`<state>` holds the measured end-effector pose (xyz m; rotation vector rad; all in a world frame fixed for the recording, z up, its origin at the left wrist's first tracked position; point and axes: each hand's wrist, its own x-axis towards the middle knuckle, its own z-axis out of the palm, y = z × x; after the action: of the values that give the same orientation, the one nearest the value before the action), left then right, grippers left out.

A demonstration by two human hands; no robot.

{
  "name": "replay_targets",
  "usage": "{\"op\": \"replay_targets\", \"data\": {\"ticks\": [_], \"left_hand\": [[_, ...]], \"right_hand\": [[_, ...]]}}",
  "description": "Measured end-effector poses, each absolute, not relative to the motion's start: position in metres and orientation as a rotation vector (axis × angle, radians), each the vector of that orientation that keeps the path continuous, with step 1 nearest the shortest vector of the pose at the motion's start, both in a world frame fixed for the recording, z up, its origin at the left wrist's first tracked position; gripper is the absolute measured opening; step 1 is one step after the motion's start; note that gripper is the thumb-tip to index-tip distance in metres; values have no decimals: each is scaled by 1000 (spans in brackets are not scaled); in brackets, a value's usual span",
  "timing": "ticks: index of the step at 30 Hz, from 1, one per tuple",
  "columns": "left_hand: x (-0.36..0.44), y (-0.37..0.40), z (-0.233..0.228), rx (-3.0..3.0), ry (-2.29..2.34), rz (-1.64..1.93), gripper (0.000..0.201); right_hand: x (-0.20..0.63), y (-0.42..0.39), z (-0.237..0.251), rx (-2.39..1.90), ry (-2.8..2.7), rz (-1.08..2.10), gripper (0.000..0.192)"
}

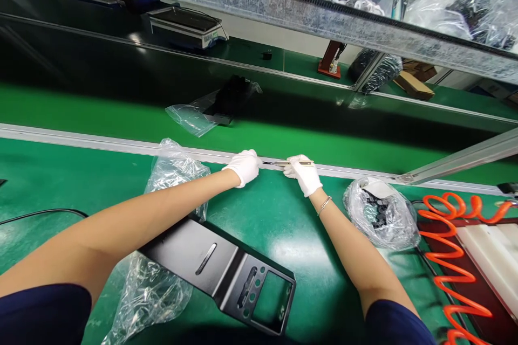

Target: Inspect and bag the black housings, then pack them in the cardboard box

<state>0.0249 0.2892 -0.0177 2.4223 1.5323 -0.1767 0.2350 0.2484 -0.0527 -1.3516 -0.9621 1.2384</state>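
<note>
We hold a thin metal strip (288,162) between both gloved hands, right over the aluminium rail (121,145) at the far edge of the bench (283,226). Our left hand (244,166) is closed on the strip's left end, our right hand (304,172) pinches its right end. On the near side of the rail lie a black plate (218,272), a clear bag (170,172) and a bag of black parts (380,213). An orange hose (449,242) coils beside that bag.
</note>
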Motion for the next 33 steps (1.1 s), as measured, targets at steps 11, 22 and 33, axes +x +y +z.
{"op": "replay_targets", "data": {"ticks": [11,22,33], "left_hand": [[24,287,-16,2440,1526,-191,48],[24,286,-18,2421,1534,-179,45],[17,293,-18,2349,1466,-35,49]], "right_hand": [[240,245,-46,-1333,-1012,1166,46],[232,245,-39,-1367,-940,1345,36],[257,239,-28,-1354,-1064,1180,37]]}}
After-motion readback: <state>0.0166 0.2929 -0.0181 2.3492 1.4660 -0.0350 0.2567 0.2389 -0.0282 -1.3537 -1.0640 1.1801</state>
